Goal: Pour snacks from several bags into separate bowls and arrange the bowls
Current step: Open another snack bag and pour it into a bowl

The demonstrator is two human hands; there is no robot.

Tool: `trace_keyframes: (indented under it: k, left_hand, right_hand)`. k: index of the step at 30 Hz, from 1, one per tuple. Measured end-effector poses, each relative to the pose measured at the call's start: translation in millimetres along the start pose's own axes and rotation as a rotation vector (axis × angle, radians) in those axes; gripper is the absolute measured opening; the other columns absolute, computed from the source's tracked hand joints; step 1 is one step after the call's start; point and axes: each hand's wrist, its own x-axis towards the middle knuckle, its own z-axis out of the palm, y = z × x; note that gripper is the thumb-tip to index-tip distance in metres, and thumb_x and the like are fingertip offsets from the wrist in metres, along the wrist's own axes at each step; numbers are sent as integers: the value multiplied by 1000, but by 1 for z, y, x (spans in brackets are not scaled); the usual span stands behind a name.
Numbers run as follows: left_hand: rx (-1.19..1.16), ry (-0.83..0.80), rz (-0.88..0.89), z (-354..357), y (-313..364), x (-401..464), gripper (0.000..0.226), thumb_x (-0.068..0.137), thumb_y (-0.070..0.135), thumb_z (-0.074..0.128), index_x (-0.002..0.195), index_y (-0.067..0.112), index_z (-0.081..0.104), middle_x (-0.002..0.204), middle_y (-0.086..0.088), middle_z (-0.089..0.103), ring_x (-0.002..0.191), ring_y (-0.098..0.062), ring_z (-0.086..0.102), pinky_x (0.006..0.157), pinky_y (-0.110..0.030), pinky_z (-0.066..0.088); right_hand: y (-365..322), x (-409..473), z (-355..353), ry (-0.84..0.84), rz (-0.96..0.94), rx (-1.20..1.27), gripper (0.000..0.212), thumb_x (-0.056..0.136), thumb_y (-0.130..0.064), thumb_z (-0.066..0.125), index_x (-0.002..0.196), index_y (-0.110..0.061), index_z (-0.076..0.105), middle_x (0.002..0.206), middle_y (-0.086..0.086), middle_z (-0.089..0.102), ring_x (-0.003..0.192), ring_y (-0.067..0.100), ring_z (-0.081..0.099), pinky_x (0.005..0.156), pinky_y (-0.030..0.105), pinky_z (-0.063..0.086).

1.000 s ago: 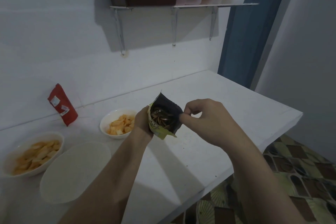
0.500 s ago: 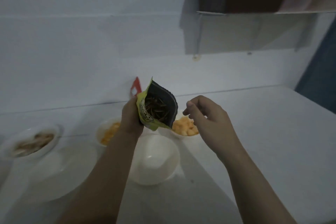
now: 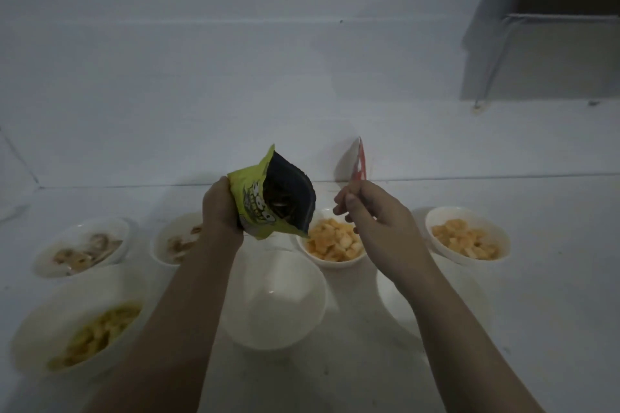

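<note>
Near the desk's (image 3: 553, 329) left edge: three filled bowls, one of yellow snacks (image 3: 80, 322) at the front, two of pale pieces (image 3: 84, 246) (image 3: 176, 241) behind. Left hand (image 3: 221, 208), grip curled round the green bag (image 3: 268, 199), mouth open and tipped right, held above the empty bowl (image 3: 275, 298), probably ready for pouring. Right hand (image 3: 372, 214) just beside the bag, clear of it, fingers loosely curled, holding nothing visible. Toward the back edge: two bowls of orange snacks (image 3: 335, 241) (image 3: 468, 235), a red bag (image 3: 360, 161) against the wall.
</note>
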Motion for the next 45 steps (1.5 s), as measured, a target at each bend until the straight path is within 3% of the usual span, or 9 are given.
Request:
trace_keyframes:
  k: [6, 12, 18, 21, 23, 30, 35, 41, 45]
  left_hand:
    - [95, -53, -20, -48, 8, 49, 13, 81, 23, 49, 69, 19, 50, 77, -6, 50, 78, -23, 52, 70, -38, 44]
    - [225, -145, 59, -64, 4, 66, 26, 94, 22, 37, 73, 11, 49, 73, 0, 47, 77, -19, 49, 64, -31, 41]
    - [374, -219, 145, -59, 9, 68, 30, 103, 29, 29, 89, 14, 51, 84, 0, 51, 81, -17, 49, 65, -29, 38]
    - [463, -203, 199, -59, 10, 71, 29, 105, 29, 28, 102, 13, 52, 95, -3, 53, 91, -19, 49, 78, -29, 35]
    - [475, -206, 224, -60, 10, 72, 30, 105, 29, 28, 98, 10, 51, 87, 0, 51, 90, -20, 48, 79, -29, 33]
    - [555, -216, 366, -63, 4, 72, 33, 106, 28, 28, 88, 6, 46, 75, 1, 45, 71, -15, 43, 70, -31, 31]
    - [594, -227, 454, -64, 8, 67, 34, 106, 28, 27, 83, 7, 41, 71, 1, 43, 64, -10, 41, 59, -29, 34]
    - [614, -227, 478, -68, 9, 67, 35, 106, 30, 27, 79, 11, 38, 68, 1, 41, 62, -13, 40, 58, -31, 33]
    - [628, -224, 510, -67, 13, 63, 35, 106, 29, 26, 78, 10, 37, 67, 1, 40, 60, -13, 39, 57, -31, 31]
  right_hand:
    - [-15, 1, 65, 124, 27, -48, 22, 102, -24, 49, 103, -34, 68, 103, -26, 67, 100, -12, 57, 80, 8, 42]
    - [-18, 1, 99, 191, 141, -43, 24, 100, -24, 52, 99, -35, 73, 108, -21, 70, 107, 3, 60, 97, 33, 49]
    - [-45, 18, 120, 85, 198, -266, 33, 98, -45, 51, 106, -24, 75, 106, -14, 69, 105, 8, 60, 95, 30, 45]
    - [-54, 24, 124, 48, 203, -393, 36, 96, -48, 55, 106, -19, 74, 103, -12, 64, 100, 7, 55, 85, 25, 42]
    - [-54, 26, 126, 83, 158, -482, 28, 93, -41, 62, 99, -17, 75, 97, -11, 61, 103, 11, 58, 75, 21, 38]
    - [-41, 15, 126, 124, 221, -611, 10, 88, -35, 67, 81, -29, 69, 91, -8, 60, 114, 27, 52, 78, 30, 40]
    - [-42, 6, 124, 166, 238, -568, 11, 88, -31, 70, 85, -23, 75, 91, -4, 64, 84, 16, 63, 58, 20, 46]
    - [-39, -2, 128, 213, 199, -594, 15, 89, -31, 70, 92, -19, 78, 104, 0, 68, 97, 15, 58, 77, 30, 44]
    - [-37, -6, 129, 236, 182, -590, 18, 90, -30, 70, 96, -16, 79, 100, -2, 64, 93, 14, 58, 75, 27, 41]
